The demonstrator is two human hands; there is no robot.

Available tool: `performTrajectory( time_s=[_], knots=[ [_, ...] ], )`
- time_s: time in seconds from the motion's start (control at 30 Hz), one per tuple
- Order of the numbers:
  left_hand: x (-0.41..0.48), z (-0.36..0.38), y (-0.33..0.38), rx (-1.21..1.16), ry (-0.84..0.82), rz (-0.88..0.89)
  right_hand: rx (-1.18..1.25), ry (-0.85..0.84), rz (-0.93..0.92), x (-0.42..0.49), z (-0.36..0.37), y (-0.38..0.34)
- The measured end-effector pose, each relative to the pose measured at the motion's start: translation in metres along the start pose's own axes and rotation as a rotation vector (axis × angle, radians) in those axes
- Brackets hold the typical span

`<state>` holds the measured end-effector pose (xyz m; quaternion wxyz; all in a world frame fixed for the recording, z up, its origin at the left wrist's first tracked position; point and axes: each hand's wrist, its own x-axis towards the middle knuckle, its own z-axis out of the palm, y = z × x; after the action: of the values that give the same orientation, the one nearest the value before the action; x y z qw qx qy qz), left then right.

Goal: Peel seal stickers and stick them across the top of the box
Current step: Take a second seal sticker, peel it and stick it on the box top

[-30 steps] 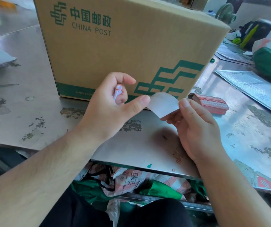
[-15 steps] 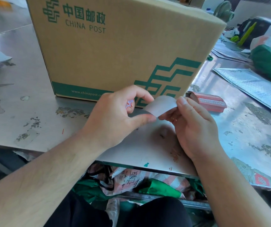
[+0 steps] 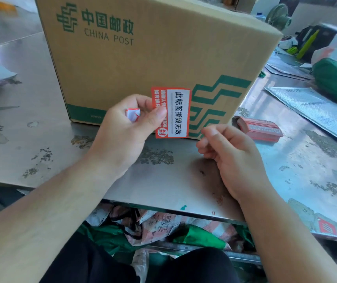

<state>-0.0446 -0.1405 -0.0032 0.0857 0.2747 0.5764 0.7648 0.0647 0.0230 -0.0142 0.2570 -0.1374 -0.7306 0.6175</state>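
Pinching the sticker [image 3: 176, 113] by its left edge between thumb and forefinger, my left hand [image 3: 122, 127] holds it up in the air in front of the box [image 3: 153, 64], low on the near side and close to its right corner. A crumpled paper scrap [image 3: 132, 115] is tucked under the other fingers of that same hand. My right hand [image 3: 231, 152] hangs just beside the sticker's lower corner, fingers loosely curled around nothing I can see.

My worry is the glue. If the back is bare, as I judge it is, this thin, floppy rectangle could fold onto itself, cling to my fingertips, or catch the box's side before it reaches the top. One-edge holding lets the free end droop, so it could land crooked or wrinkled, and paper this flimsy would likely tear if I pulled it off again. The scrap also crowds my grip.

The sticker is glossy, red-bordered, with a white panel of black print. The box is matte brown cardboard with green printing and stands on the tabletop [image 3: 41, 139], a dull, scuffed metal sheet. A stack of stickers [image 3: 259, 128] lies just beside the box's near right corner.
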Motion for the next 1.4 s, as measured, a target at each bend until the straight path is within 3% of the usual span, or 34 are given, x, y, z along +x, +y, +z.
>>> performTrajectory(
  time_s=[0.13,0.3,0.4,0.57,0.8,0.9,1.03,1.17,1.4],
  knots=[
    [-0.003,-0.003,-0.003,-0.109,-0.181,-0.034,-0.208,-0.154,-0.066,-0.004,0.003,-0.005],
    [0.003,-0.004,-0.001,-0.215,-0.064,-0.107,0.0,-0.18,-0.093,-0.006,-0.001,-0.005],
    [0.003,-0.004,-0.001,-0.222,-0.046,-0.12,0.005,-0.252,-0.117,-0.008,-0.001,-0.004],
    [0.001,-0.004,-0.002,-0.189,-0.065,-0.125,-0.047,-0.132,-0.124,-0.007,0.0,-0.005],
    [-0.003,0.003,-0.004,0.066,-0.04,-0.012,-0.037,-0.005,-0.091,-0.004,0.0,-0.003],
    [-0.001,0.002,-0.007,0.175,0.004,-0.008,-0.045,0.006,-0.08,-0.004,0.001,-0.002],
    [0.004,-0.003,-0.005,0.12,0.094,-0.103,0.032,0.011,-0.051,-0.002,-0.002,0.0],
    [-0.001,0.004,-0.001,0.134,-0.048,-0.072,0.055,-0.064,-0.041,-0.002,-0.001,0.003],
    [0.003,0.001,-0.011,0.146,-0.005,-0.092,0.089,-0.094,-0.029,-0.004,0.0,0.002]
  ],
)
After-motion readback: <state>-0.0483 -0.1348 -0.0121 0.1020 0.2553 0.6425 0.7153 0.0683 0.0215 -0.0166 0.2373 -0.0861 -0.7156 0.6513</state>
